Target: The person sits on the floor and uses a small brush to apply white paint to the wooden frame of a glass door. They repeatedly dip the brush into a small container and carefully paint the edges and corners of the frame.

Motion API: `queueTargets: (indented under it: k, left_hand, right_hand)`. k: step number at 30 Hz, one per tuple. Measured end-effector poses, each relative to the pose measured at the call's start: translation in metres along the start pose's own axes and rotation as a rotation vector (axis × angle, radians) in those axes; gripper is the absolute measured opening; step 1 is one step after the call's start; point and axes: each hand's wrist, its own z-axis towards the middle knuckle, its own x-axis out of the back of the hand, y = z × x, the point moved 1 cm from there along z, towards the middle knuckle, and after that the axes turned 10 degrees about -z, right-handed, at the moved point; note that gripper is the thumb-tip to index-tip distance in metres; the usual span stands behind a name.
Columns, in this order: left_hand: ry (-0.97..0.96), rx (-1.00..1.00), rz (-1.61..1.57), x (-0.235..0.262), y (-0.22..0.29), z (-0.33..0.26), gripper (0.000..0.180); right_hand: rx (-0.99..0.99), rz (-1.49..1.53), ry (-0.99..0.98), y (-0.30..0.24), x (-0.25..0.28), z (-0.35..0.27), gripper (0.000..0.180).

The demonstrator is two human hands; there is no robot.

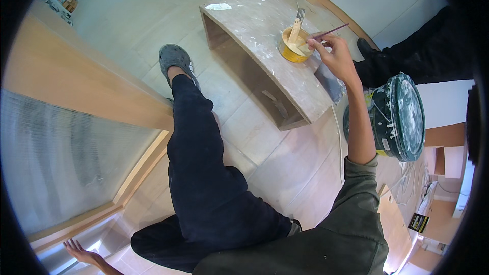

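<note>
Pinched in the fingers of my right hand (333,58) is what looks like a thin paintbrush (333,31) with a dark reddish handle. Its lower end dips into a yellow tub (295,57) of cream paste, where the tip is hard to make out. A flat, paste-coated putty knife (295,28) leans upright in the same tub. The tub stands on an upturned, paint-spotted wooden box (244,18). Far from these, my left hand (81,252) is open with fingers spread, beside the lower edge of a wood-framed panel (66,147); whether it touches the frame I cannot tell.
A green bucket (384,117) with a paint-smeared lid stands right of my right forearm. Beyond it is another person's dark-trousered leg (407,51). A pale cable (338,142) runs over the tiled floor (275,158). My own leg (196,132) stretches between panel and box.
</note>
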Motion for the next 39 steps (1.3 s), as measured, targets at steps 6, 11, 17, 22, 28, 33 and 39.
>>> queueTargets:
  k: [6, 11, 17, 22, 28, 33, 39]
  left_hand:
    - [-0.054, 0.005, 0.007, 0.003, -0.004, -0.003, 0.064]
    - [-0.109, 0.028, 0.039, 0.0, -0.003, -0.028, 0.062]
    - [-0.081, 0.123, 0.092, 0.107, -0.07, -0.08, 0.052]
    - [-0.14, 0.235, 0.361, 0.128, -0.073, -0.184, 0.036]
    - [-0.03, 0.439, 0.99, 0.241, -0.126, -0.295, 0.041]
    - [0.137, 0.79, 1.288, 0.26, -0.107, -0.415, 0.053]
    - [0.182, 0.813, 1.324, 0.245, -0.107, -0.415, 0.053]
  right_hand:
    - [-0.065, 0.232, 0.032, 0.02, 0.002, -0.003, 0.026]
    - [-0.048, 0.489, 0.136, 0.004, 0.02, -0.001, 0.026]
    - [0.172, 0.866, 0.139, -0.129, 0.016, -0.004, 0.02]
    - [0.709, 1.215, -0.225, -0.249, 0.027, -0.043, 0.015]
    - [1.195, 1.041, -0.447, -0.453, -0.019, -0.081, 0.016]
    - [1.473, 0.972, -0.365, -0.533, -0.084, -0.081, 0.022]
    - [1.645, 1.0, -0.076, -0.601, -0.116, -0.074, 0.023]
